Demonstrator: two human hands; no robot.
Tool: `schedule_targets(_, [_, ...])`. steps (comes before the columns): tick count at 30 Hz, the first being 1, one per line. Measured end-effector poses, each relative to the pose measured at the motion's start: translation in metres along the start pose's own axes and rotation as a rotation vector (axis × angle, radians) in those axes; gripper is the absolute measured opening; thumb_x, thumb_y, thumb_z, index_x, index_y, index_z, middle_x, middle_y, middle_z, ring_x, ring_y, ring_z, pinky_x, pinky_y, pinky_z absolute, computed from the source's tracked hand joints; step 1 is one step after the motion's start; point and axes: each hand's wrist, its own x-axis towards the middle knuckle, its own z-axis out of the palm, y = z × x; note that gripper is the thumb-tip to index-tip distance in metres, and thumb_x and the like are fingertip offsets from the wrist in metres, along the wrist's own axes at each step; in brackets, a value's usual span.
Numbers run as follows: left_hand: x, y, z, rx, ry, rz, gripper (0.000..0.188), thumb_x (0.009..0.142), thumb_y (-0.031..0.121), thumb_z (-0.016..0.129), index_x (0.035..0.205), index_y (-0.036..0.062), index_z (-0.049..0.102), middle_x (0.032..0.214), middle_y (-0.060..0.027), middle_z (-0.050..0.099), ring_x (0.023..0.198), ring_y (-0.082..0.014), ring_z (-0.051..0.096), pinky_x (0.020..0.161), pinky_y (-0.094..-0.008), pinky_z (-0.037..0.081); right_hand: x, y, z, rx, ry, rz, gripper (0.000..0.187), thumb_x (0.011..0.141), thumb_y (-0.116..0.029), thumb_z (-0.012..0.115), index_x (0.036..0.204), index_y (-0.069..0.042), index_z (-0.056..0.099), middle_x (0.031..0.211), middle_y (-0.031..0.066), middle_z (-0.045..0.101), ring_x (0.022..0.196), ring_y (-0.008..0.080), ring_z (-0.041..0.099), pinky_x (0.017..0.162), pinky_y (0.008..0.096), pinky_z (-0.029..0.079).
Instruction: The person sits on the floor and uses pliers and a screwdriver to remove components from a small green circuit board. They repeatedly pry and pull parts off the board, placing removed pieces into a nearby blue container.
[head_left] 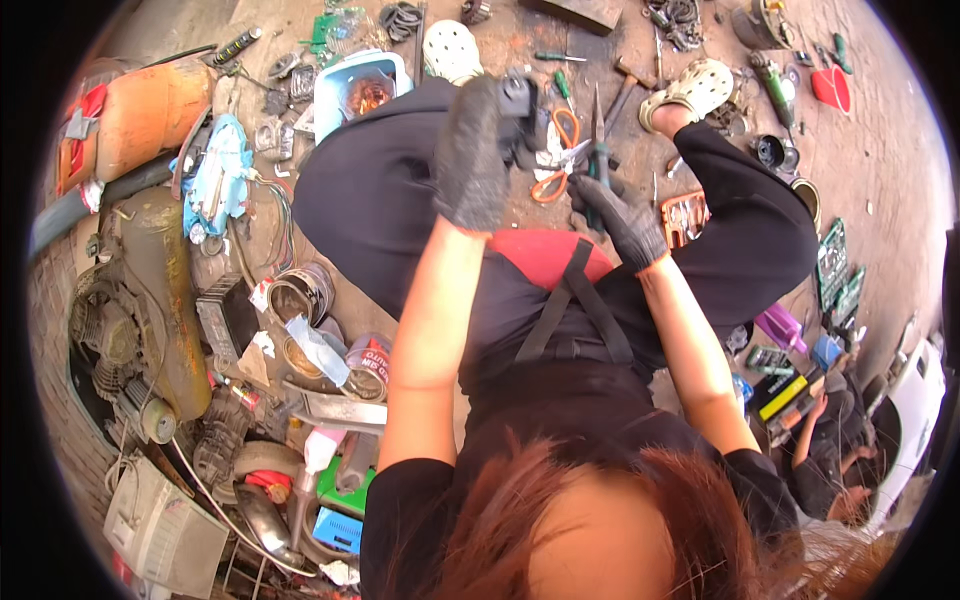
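My left hand (468,160), in a dark work glove, is closed around a dark blocky part (516,98) with a rounded opening on its face. It is raised over the floor between my legs, and the glove hides much of the part. To its right, my right hand (625,218), also gloved, is wrapped round the handles of long-nose pliers (599,122), whose pointed jaws reach away from me. Orange-handled scissors (565,128) lie on the floor between my hands, by a scrap of white paper. A small green-handled screwdriver (564,88) is just beyond them.
A light-blue bin (326,108) holding copper-coloured pieces stands left of my foot. A hammer (628,80) and an orange case (684,218) lie to the right. Orange and yellowish cylinders (150,125), cans (302,290) and scrap crowd the left. Another person's arm (808,430) shows lower right.
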Motion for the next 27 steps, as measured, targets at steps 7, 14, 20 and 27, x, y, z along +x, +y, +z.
schedule_targets(7, [-0.074,-0.009,0.031,0.044,-0.039,0.119,0.043,0.099,0.037,0.045,0.119,-0.0005,0.05,0.083,-0.0059,0.06,0.061,-0.0101,0.057,0.047,-0.0203,0.042,-0.14,-0.03,-0.019,-0.181,-0.216,-0.393,0.008,0.076,-0.01,0.065,0.079,-0.003,0.064,0.125,0.0114,0.05,0.12,0.0203,0.046,0.096,0.0334,0.039])
schedule_targets(14, [-0.093,-0.013,0.04,-0.082,-0.103,0.028,0.043,0.099,0.038,0.047,0.118,0.0005,0.055,0.087,-0.0047,0.062,0.065,-0.0092,0.057,0.051,-0.0205,0.043,-0.177,-0.034,-0.027,-0.111,-0.4,-0.398,0.015,0.072,-0.013,0.072,0.074,-0.001,0.063,0.13,0.0183,0.048,0.126,0.0303,0.044,0.103,0.0373,0.032])
schedule_targets(20, [-0.107,0.012,0.059,-0.111,-0.173,-0.108,0.041,0.099,0.036,0.046,0.12,0.0016,0.055,0.085,-0.0032,0.06,0.063,-0.0072,0.055,0.048,-0.0181,0.04,-0.182,-0.059,-0.027,-0.663,-0.186,-0.669,0.03,0.07,-0.017,0.071,0.094,0.001,0.067,0.125,0.0267,0.049,0.113,0.041,0.053,0.097,0.0429,0.041])
schedule_targets(27, [-0.115,0.031,0.062,-0.018,-0.192,-0.163,0.04,0.1,0.033,0.046,0.123,0.0011,0.054,0.087,-0.0023,0.059,0.066,-0.0057,0.053,0.054,-0.018,0.04,-0.19,-0.082,-0.038,-0.93,-0.084,-0.732,0.029,0.07,-0.015,0.071,0.092,0.003,0.066,0.121,0.0265,0.051,0.107,0.0416,0.055,0.094,0.0423,0.044])
